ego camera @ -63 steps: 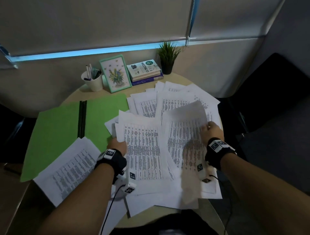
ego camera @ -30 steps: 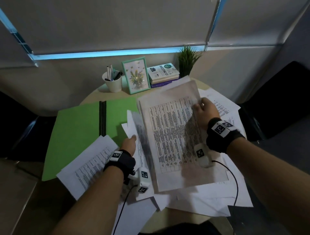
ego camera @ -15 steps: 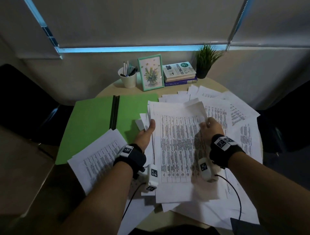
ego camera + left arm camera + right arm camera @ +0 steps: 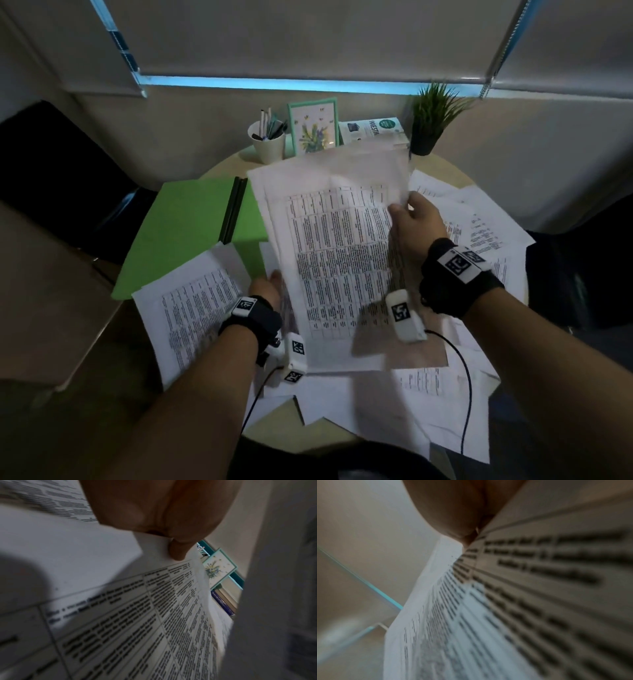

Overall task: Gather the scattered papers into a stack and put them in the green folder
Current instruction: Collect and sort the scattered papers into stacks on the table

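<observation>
A lifted stack of white printed paper sheets (image 4: 337, 246) hung between the hands: right hand (image 4: 416, 222) pinched its three-o'clock edge, left hand (image 4: 265, 289) gripped its eight-o'clock edge. The open green card folder (image 4: 185, 236) lay at nine o'clock. Only the left wrist view showed the purple book's spine (image 4: 222, 602).

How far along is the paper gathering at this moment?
Early to midway. Done: the green folder lies open on the table. In hand: the right hand pinches a bundle of sheets lifted off the table, and the left hand holds its lower left edge. Left: loose papers on the right, another sheet overlapping the folder, then filing everything.
</observation>
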The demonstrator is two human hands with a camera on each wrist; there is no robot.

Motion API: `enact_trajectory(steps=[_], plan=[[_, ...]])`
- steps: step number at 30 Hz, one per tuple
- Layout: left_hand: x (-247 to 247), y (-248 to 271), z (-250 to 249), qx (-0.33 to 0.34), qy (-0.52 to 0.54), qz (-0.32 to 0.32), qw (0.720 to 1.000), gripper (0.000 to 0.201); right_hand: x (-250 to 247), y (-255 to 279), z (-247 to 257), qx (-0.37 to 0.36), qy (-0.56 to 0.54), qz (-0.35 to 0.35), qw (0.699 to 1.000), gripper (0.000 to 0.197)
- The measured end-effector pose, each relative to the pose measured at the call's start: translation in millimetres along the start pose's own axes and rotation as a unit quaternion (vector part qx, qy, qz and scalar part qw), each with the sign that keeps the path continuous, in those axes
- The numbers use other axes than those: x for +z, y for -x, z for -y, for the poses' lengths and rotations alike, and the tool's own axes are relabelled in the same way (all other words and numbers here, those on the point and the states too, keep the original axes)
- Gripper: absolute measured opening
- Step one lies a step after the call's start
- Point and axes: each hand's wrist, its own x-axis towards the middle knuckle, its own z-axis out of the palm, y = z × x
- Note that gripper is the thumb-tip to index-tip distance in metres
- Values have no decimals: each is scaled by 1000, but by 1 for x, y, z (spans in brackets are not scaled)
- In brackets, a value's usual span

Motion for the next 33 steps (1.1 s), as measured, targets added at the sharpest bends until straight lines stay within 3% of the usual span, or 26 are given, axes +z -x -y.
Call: enact_trajectory(steps=[3,7,10,13,18,22,24,29,33], plan=[[4,7,10,-9,-18,-6,1000,40,0,3,-4,19,-80,61,995,16],[4,14,8,-13,-10,-11,1000,46,-6,-7,-18,72,-52,70,994,18],[3,19,0,-32,-26,12,999,65,-14,-20,-47,94,114,30,989,13],[3,21,1,-8,-7,33,999,70,-22,-26,-85,126,261,34,956,22],[9,20,11,-5,24,56,998,71,-15,-16,-119,175,270,58,945,21],[21,20,18,-26,66,36,997,110,2,-19,-118,168,232,95,953,13],[25,25,19,-46,83,27,995,116,7,-20,-115,165,205,107,959,12],[45,26,20,-49,81,7,995,94,16,-15,-112,174,160,139,962,30],[47,27,10,-3,45,-19,999,46,20,-10,-120,174,165,172,955,37]])
